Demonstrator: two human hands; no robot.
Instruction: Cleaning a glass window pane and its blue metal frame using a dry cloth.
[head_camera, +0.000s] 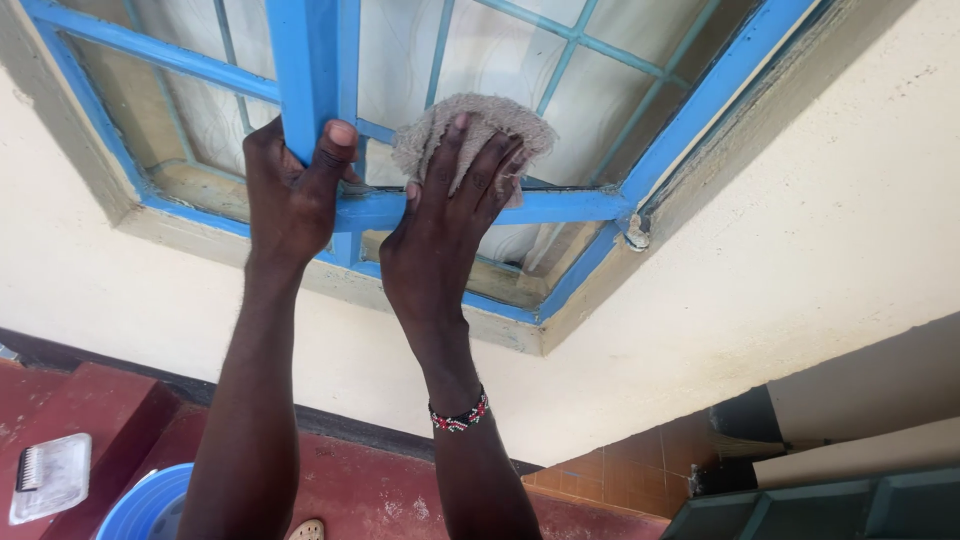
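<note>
While the blue mullion of the window frame (310, 60) is clenched by the left hand (295, 190), a beige rag (480, 125) is pressed flat against the pane just above the horizontal blue bar by the spread fingers (470, 165) of the right hand (445, 235). The rag is judged soft, light and limp, best bunched under the palm, since it would slide easily on glass; the pane itself should be treated as fragile
</note>
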